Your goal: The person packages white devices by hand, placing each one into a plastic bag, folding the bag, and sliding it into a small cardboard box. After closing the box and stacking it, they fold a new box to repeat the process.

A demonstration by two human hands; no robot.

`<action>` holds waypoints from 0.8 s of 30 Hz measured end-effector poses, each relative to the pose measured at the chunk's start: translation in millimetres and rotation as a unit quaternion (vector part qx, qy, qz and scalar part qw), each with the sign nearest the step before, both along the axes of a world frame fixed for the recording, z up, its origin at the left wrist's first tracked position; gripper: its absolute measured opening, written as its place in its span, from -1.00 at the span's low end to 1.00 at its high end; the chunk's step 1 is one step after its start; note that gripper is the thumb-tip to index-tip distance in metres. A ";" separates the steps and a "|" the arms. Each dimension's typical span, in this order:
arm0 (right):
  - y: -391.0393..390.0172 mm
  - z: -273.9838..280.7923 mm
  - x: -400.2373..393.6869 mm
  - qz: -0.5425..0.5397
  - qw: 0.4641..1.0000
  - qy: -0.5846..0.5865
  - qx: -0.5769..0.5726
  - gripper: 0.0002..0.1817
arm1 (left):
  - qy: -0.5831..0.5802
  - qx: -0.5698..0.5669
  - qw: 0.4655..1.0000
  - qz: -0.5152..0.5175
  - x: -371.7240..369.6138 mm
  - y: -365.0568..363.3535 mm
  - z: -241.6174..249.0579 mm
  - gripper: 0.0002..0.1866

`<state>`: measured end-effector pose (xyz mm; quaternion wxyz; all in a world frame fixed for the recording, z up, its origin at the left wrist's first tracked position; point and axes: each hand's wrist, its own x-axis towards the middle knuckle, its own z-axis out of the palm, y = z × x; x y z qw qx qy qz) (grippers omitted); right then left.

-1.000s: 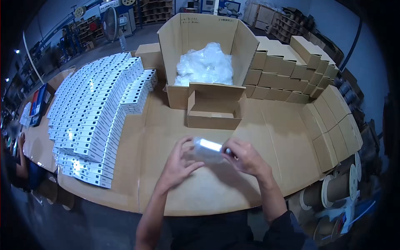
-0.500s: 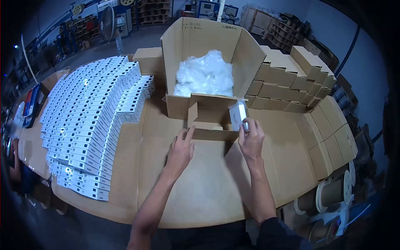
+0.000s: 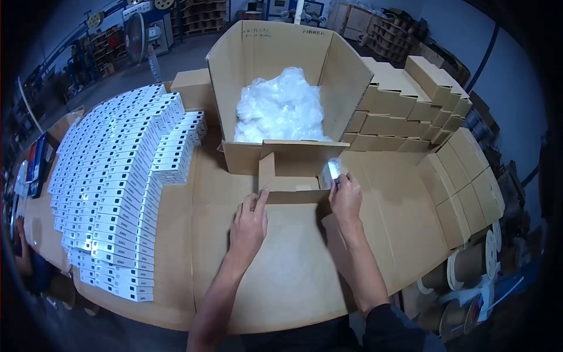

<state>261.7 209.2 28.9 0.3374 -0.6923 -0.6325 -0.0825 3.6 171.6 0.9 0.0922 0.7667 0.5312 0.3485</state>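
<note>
An open brown cardboard box (image 3: 299, 198) lies on the work surface in front of me, with a small flap (image 3: 267, 169) standing at its left end. My left hand (image 3: 248, 226) is at the front left corner of this box, its fingers partly closed on the edge. A small white box (image 3: 330, 171) with a clear plastic bag about it is at the right end, partly inside the cardboard box. My right hand (image 3: 346, 199) grips the white box from the near side, and its fingers cover part of it.
A large carton (image 3: 346, 88) holding clear plastic bags (image 3: 280, 105) stands behind. To the left are stacked rows of white boxes (image 3: 111, 182). Folded brown boxes (image 3: 390, 108) are piled at the back right, with more (image 3: 469, 188) along the right edge. Cable spools (image 3: 469, 264) sit beyond that edge.
My right hand has lowered the white box into the right end of the cardboard box. My left hand stays at the left corner. The view has shifted slightly.
</note>
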 end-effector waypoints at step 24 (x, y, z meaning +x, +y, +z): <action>107.0 -12.2 -296.3 0.465 0.880 0.063 -0.069 -0.27 | 0.030 0.124 0.975 0.179 -200.7 71.5 -0.6 -0.44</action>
